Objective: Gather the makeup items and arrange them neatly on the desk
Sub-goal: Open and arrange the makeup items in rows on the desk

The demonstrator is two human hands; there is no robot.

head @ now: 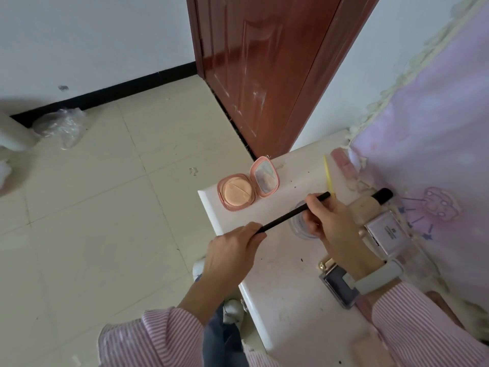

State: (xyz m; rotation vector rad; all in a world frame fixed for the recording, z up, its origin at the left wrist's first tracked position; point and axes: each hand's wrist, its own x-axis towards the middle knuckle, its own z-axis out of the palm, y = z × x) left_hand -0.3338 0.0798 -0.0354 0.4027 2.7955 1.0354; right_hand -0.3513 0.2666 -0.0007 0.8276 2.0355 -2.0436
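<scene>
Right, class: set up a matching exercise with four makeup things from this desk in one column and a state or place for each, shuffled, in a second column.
1. compact
2. pencil
3. bottle
4. jar

A. held at both ends by the left hand and right hand
B. partly hidden under the right hand
C. open, puff and mirror showing
D. lying by the pink cloth, black cap

Pairs: 1-C, 2-A, 3-D, 4-B
</scene>
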